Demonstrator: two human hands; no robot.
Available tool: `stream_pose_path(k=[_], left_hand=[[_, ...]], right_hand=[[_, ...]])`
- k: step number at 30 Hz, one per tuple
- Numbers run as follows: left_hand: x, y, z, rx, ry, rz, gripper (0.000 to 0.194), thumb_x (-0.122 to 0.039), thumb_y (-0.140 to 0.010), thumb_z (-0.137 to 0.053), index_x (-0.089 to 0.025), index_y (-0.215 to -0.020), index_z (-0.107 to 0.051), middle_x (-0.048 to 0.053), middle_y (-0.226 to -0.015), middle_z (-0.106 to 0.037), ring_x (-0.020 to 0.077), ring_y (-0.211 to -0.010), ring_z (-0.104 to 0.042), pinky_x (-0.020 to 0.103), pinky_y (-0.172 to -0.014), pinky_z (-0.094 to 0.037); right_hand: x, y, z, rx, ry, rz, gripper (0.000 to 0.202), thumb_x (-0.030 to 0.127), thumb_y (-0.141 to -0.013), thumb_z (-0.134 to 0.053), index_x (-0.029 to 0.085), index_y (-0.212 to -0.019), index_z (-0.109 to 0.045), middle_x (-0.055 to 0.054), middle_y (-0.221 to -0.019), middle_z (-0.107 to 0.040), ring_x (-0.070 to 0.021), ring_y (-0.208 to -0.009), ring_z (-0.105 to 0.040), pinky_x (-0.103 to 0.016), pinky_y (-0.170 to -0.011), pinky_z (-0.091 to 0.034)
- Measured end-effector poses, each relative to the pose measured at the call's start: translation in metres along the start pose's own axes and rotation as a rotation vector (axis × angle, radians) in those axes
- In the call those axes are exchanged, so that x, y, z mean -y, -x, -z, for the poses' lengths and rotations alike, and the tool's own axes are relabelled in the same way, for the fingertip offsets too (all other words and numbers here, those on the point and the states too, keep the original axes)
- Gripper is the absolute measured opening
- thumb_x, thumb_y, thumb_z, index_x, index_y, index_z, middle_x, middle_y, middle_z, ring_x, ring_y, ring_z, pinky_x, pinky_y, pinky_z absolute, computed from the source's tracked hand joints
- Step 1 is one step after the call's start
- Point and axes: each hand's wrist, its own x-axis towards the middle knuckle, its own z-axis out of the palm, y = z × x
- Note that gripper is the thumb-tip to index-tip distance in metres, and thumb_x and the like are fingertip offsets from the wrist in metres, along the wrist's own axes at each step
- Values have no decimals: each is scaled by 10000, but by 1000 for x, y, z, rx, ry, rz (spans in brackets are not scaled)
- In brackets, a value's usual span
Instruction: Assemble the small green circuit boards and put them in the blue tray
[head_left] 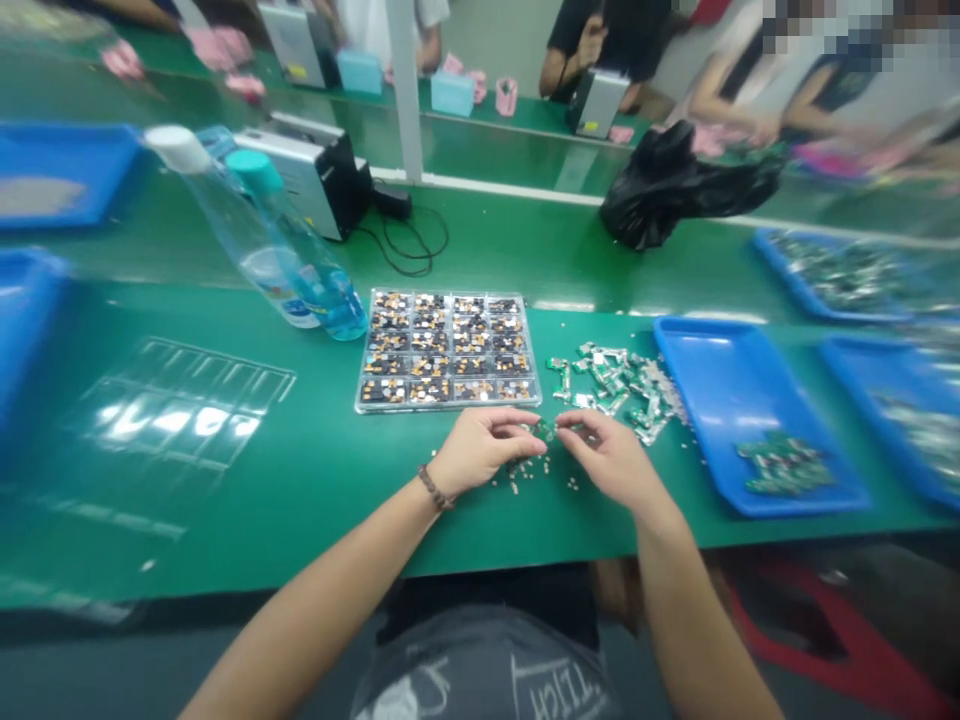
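Observation:
In the head view my left hand [486,446] pinches a small green circuit board [546,431] between thumb and fingers. My right hand [613,458] comes from the other side, its thumb and fingertips closed at the board's right edge. The board is mostly hidden by my fingers. Tiny pale pieces [516,487] lie scattered on the table beneath both hands. Just beyond my left hand is a clear compartment tray [450,405] filled with small black, orange and silver parts. A loose pile of green and silver circuit boards [611,375] lies beyond my right hand.
A blue tray [720,400] at right holds several boards; more blue trays flank it. Two bottles [259,215], clear and teal-capped, stand left of a grey box device [300,180] with a black cable. A black plastic bag [652,190] lies behind. People sit across the bench.

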Motion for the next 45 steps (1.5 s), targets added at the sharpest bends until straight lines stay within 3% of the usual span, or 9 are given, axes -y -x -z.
stream_pose_path(k=[5,8,11,16,20,23,33,39,45], left_hand=[[5,-1,-4,107,-14,21,410,-369,-719,-763,-101,-1013,-663,23,-689,-655,111,-591,-609,215,-558,-467],[2,-1,-3,102,41,26,501,-419,-807,-669,-111,-1190,-569,44,-753,-650,150,-611,-646,237,-520,-490],[-2,1,1,109,-33,57,478,-436,-793,-680,-97,-1116,-585,56,-666,-649,114,-409,-529,221,-378,-368],[-4,5,1,70,-81,7,311,-325,-760,-726,-142,-982,-607,2,-547,-579,97,-339,-439,224,-336,-290],[-1,4,-4,57,-166,-106,104,-225,-821,-625,-146,-755,-638,8,-540,-551,113,-399,-459,246,-388,-327],[2,2,-4,14,-186,-137,61,-173,-805,-612,-141,-768,-648,15,-604,-580,120,-466,-498,243,-441,-368],[-2,-5,3,-169,26,-104,174,-211,-847,-577,-113,-990,-575,82,-888,-626,133,-619,-615,258,-519,-515],[0,-3,0,-117,-15,-61,158,-230,-816,-634,-123,-905,-558,27,-697,-597,113,-534,-591,222,-467,-488],[3,-6,0,-124,-36,-68,183,-238,-809,-644,-119,-925,-566,32,-748,-597,103,-550,-582,200,-442,-482]], right_hand=[[37,-43,14,-100,163,265,181,308,-878,-565,196,-941,-693,-46,-926,-704,-171,-790,-622,-297,-707,-469],[73,-76,-6,138,207,501,165,254,-886,-550,202,-934,-700,-31,-926,-706,-156,-814,-616,-286,-749,-457],[100,-104,-38,430,341,656,157,199,-863,-558,213,-871,-714,-29,-873,-709,-163,-805,-609,-294,-746,-436],[120,-124,-79,506,571,730,134,172,-823,-577,198,-799,-707,-64,-833,-688,-190,-781,-589,-316,-678,-396],[125,-122,-95,490,667,735,134,212,-847,-571,188,-844,-703,-84,-882,-688,-199,-788,-593,-302,-616,-374],[128,-119,-101,480,720,705,140,205,-841,-568,169,-849,-703,-107,-913,-692,-215,-795,-602,-302,-594,-370],[103,-113,-50,283,289,536,124,175,-803,-564,193,-849,-678,-13,-827,-705,-138,-691,-599,-274,-678,-433],[88,-115,-54,309,138,501,113,163,-775,-571,195,-841,-657,-6,-852,-699,-124,-707,-592,-257,-684,-443],[83,-112,-49,291,66,464,137,181,-776,-572,196,-879,-660,-3,-875,-694,-107,-664,-559,-248,-652,-433]])
